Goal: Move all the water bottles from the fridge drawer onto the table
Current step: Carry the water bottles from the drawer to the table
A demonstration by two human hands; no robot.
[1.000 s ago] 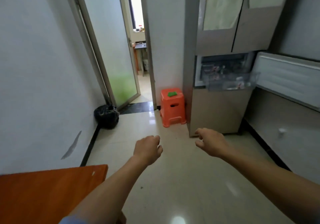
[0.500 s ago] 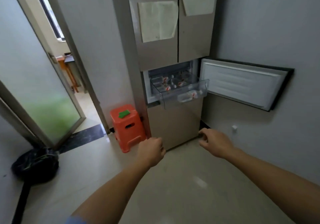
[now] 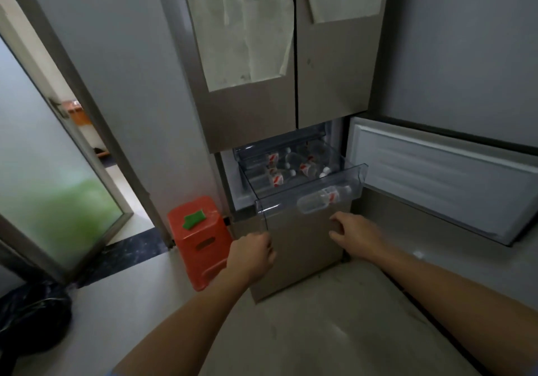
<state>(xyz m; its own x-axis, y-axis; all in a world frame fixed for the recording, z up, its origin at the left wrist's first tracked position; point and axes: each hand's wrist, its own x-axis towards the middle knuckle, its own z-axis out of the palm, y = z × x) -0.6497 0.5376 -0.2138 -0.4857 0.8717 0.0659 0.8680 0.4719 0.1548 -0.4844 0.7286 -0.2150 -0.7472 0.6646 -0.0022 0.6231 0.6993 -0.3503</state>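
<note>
Both arms reach toward the open fridge drawer [image 3: 278, 211]. The left hand [image 3: 254, 254] is curled and empty; the right hand [image 3: 357, 233] is loosely spread and empty. One bottle [image 3: 323, 199] lies along the front edge, with other bottles [image 3: 277, 178] behind it, too blurred to count.

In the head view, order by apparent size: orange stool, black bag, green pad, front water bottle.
Largest: orange stool and black bag look alike, the bag cropped; then front water bottle; smallest, green pad.
</note>
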